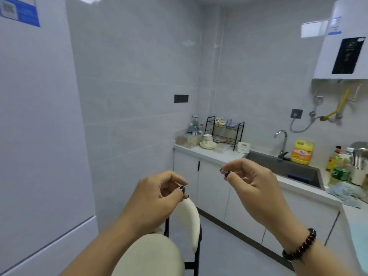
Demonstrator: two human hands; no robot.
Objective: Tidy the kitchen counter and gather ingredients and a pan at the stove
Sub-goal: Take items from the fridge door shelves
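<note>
Both hands are raised in front of me, away from the counter. My left hand has its fingers curled, fingertips meeting the thumb, and I see nothing in it. My right hand, with a bead bracelet on its wrist, is curled the same way and also looks empty. The white counter runs along the right wall. At its far end are stacked bowls, a clear container and several bottles. Oil bottles and a metal pot stand at the right edge.
A black dish rack stands at the far end of the counter. The sink has a yellow detergent jug behind it and a crumpled cloth beside it. A cream chair is right below my hands. A tall white fridge fills the left.
</note>
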